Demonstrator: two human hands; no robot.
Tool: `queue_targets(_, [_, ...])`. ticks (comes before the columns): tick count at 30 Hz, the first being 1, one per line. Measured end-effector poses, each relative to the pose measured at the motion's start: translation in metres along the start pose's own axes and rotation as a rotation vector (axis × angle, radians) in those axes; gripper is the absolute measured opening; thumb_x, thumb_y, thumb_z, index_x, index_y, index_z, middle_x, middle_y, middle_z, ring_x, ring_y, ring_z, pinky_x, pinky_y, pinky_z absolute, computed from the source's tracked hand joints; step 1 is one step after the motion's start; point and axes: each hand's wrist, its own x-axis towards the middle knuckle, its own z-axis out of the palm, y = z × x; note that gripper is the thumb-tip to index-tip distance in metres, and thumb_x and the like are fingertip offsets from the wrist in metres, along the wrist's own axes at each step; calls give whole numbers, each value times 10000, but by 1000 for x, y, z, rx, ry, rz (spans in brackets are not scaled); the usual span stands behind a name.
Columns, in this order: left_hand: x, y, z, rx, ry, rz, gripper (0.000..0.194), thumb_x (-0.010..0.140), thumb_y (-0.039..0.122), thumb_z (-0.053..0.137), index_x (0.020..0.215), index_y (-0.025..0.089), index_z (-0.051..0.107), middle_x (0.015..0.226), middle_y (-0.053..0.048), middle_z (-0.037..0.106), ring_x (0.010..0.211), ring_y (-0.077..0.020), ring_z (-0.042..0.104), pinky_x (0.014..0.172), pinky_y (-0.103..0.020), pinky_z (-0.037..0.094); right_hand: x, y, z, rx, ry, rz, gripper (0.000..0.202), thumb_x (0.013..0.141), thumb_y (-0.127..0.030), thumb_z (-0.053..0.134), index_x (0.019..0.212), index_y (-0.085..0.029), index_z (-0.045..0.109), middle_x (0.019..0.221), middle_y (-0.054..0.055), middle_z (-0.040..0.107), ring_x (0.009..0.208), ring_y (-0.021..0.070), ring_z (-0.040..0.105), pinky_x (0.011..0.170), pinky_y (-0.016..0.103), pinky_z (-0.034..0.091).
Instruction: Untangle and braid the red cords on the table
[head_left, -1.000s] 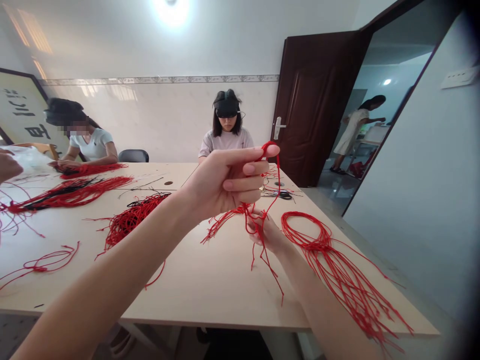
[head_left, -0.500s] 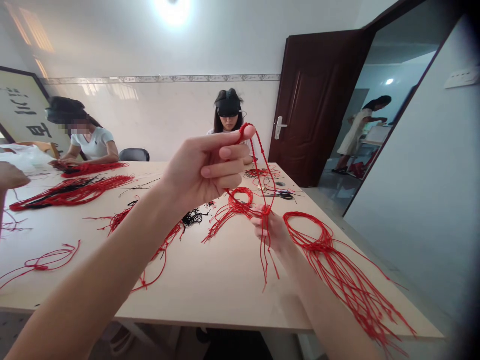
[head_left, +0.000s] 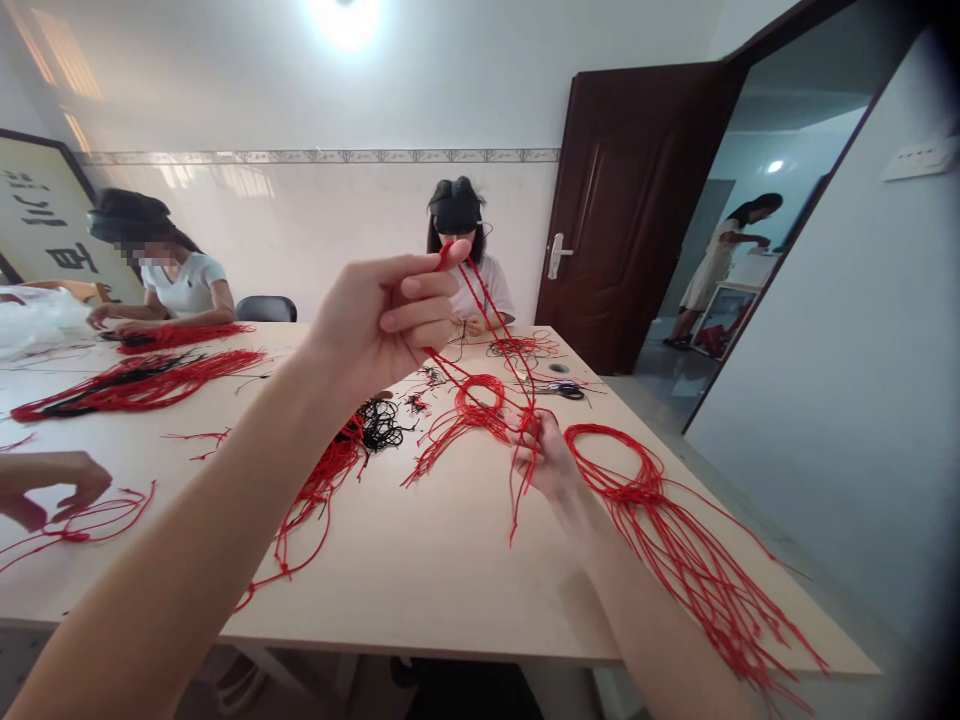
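Note:
My left hand [head_left: 390, 320] is raised over the table, its fingers curled and a red braided cord [head_left: 491, 313] looped around its index fingertip. The cord stretches down to the right in a taut loop. Low on the right, my right hand [head_left: 546, 455] pinches the cord at a knot near its lower end. Loose red tails hang below those fingers. Beside my right hand lies a coiled bundle of red cords [head_left: 652, 490]. A smaller red coil [head_left: 480, 395] rests behind the stretched cord.
Black cords [head_left: 382, 425] and red cords lie left of centre. Black-handled scissors [head_left: 566, 391] and a tape roll [head_left: 559, 368] sit at the back right. Another person's hand [head_left: 56, 485] reaches in at left over a red cord. Two people sit across the table; another stands beyond the door [head_left: 630, 210].
My left hand has moved left, drawing the cord loop into a slant. My right hand stays nearly in place. At left, the other person's hand has come down to the red cord.

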Motion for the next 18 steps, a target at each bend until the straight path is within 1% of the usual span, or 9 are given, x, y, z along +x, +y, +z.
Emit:
queue_targets(6, [4,3,-9,11,-26,-18,336,880,45,301,1105,82,548,450,82,262,276,-37,265,270,-162,208,-8,-17,-8,116,-33,-114,311,895,-306,526,1166,-153,528,1157,89,554,973,200,579,811,399,502])
queue_targets(10, [2,5,-12,-3,18,19,348,887,40,286,1127,87,534,465,80,262,285,-33,256,273,-151,196,-17,-33,-15,141,-37,-204,292,916,-304,486,1162,-153,532,1152,87,555,976,195,578,816,395,500])
queue_targets(13, [-2,10,-14,-13,15,56,348,908,48,255,1142,78,512,483,80,252,297,-26,238,287,-144,190,-21,-37,-16,78,2,-252,286,916,-304,487,1157,-159,536,1156,87,554,974,192,578,818,392,499])
queue_targets(18, [-12,28,-14,7,-93,122,367,963,84,177,1159,56,486,521,79,235,341,-11,181,326,-138,173,-24,-33,-13,-161,117,-282,289,902,-306,514,1155,-168,537,1165,88,552,973,193,576,818,390,500])
